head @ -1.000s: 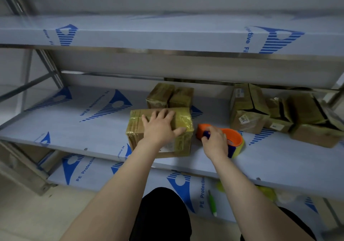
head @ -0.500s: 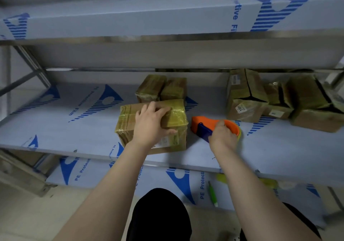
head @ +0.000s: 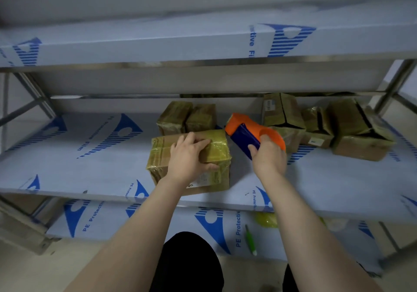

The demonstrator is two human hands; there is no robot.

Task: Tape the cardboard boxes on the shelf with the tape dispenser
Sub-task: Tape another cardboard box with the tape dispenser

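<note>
A cardboard box (head: 216, 152) wrapped in yellowish tape sits near the front of the middle shelf (head: 90, 167). My left hand (head: 188, 158) lies on its top, fingers spread over the far edge and thumb down the right side. My right hand (head: 268, 156) grips an orange and blue tape dispenser (head: 246, 131), lifted off the shelf just right of the box, its nose pointing toward the box's far right corner.
Two small taped boxes (head: 187, 117) stand behind the held box. Several more boxes (head: 327, 124) cluster at the right of the shelf. The shelf above (head: 158, 43) overhangs. A green pen (head: 250, 239) and a yellow object (head: 266, 219) lie on the lower shelf.
My right hand has picked the dispenser up off the shelf and raised it beside the box. My left hand stays on the box top.
</note>
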